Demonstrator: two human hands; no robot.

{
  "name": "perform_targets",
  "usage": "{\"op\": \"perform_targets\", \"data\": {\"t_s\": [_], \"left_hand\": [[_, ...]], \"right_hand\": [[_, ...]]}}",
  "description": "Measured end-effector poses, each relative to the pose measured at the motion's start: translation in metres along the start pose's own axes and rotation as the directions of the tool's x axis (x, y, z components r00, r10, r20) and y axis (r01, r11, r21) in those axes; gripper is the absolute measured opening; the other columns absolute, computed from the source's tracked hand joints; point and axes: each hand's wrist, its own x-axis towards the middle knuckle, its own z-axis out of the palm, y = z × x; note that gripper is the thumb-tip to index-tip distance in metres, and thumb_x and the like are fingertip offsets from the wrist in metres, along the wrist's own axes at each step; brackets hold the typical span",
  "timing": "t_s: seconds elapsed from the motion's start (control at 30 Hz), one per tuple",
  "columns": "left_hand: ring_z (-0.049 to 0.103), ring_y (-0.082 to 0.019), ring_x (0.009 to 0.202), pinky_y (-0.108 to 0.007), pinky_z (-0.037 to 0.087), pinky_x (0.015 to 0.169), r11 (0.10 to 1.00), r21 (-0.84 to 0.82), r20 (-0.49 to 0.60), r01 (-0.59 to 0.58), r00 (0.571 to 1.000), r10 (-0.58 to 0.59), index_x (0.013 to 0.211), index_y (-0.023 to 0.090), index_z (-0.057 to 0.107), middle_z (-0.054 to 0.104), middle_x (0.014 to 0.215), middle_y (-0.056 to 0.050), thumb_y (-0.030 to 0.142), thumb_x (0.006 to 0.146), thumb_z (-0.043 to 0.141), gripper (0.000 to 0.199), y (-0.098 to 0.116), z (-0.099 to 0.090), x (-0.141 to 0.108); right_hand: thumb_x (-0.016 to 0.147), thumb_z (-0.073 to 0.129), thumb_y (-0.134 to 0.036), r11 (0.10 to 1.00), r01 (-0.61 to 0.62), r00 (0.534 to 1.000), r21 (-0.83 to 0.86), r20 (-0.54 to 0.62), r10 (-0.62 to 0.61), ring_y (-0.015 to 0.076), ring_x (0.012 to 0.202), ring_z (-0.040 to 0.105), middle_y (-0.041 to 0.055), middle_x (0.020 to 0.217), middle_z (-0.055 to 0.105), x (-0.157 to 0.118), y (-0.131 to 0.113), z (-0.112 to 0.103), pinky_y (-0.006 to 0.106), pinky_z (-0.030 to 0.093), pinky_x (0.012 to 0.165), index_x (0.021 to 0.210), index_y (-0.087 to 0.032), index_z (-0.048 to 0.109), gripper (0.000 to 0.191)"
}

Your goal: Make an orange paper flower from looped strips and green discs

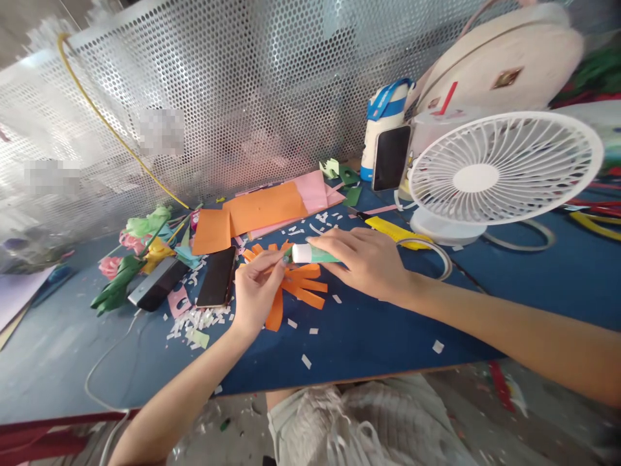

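My right hand (371, 259) is wrapped round a pale green tube with a white cap (301, 253), which looks like a glue tube. The tube lies nearly level, cap end pointing left. Against that end, my left hand (259, 278) pinches a small green piece (288, 254), perhaps paper; its shape is mostly hidden by the fingers. Below both hands, orange paper strips (305, 291) spread out like petals on the blue table (369, 343). The left hand partly covers them, and I cannot tell whether it touches them.
Left of the strips lie a black phone (216, 277) and paper flowers (138, 243). Orange sheets (266, 206) lie behind. At right are a yellow cutter (395, 232), a tape roll (444, 262), a white fan (504, 168), a bottle (383, 123) and a propped phone (392, 158).
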Motion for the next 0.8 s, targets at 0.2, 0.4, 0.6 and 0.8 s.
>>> {"op": "perform_targets", "data": {"t_s": [0.2, 0.4, 0.6, 0.8], "left_hand": [[0.070, -0.018, 0.079, -0.026, 0.061, 0.061, 0.996, 0.067, -0.007, -0.065, 0.998, 0.066, 0.088, 0.018, 0.079, 0.076, 0.089, -0.007, 0.025, 0.086, 0.065, 0.016, -0.004, 0.000, 0.001], [0.070, -0.020, 0.097, -0.031, 0.061, 0.078, 0.955, 0.181, -0.025, -0.237, 0.969, 0.245, 0.100, 0.021, 0.078, 0.076, 0.102, -0.008, 0.019, 0.091, 0.058, 0.022, -0.003, -0.002, -0.001], [0.069, -0.018, 0.097, -0.033, 0.058, 0.086, 0.785, 0.376, 0.053, -0.493, 0.857, 0.513, 0.102, 0.024, 0.077, 0.073, 0.105, -0.006, 0.011, 0.092, 0.055, 0.027, -0.002, -0.005, 0.001], [0.069, -0.019, 0.091, -0.034, 0.057, 0.079, 0.702, 0.414, 0.109, -0.580, 0.797, 0.594, 0.101, 0.025, 0.077, 0.074, 0.100, -0.006, 0.009, 0.089, 0.060, 0.026, -0.008, -0.005, 0.001]], "right_hand": [[0.095, 0.051, -0.026, 0.994, -0.071, 0.997, 0.088, 0.031, 0.069, 0.0193, 0.078, 0.071, 0.0035, 0.104, 0.076, -0.002, -0.002, 0.001, 0.030, 0.048, 0.065, 0.116, -0.025, 0.063, 0.024], [0.092, 0.057, -0.032, 0.875, -0.218, 0.975, 0.432, 0.127, 0.180, 0.0182, 0.079, 0.070, 0.0037, 0.102, 0.074, -0.003, -0.001, 0.004, 0.027, 0.049, 0.063, 0.112, -0.024, 0.058, 0.021], [0.087, 0.060, -0.028, 0.736, -0.330, 0.944, 0.591, 0.229, 0.240, 0.0179, 0.079, 0.068, 0.0030, 0.098, 0.071, -0.003, -0.001, 0.008, 0.026, 0.047, 0.063, 0.108, -0.023, 0.056, 0.022], [0.086, 0.060, -0.024, 0.618, -0.367, 0.930, 0.695, 0.275, 0.242, 0.0168, 0.078, 0.067, 0.0012, 0.092, 0.069, -0.004, -0.001, 0.011, 0.026, 0.049, 0.065, 0.106, -0.024, 0.056, 0.020]]}}
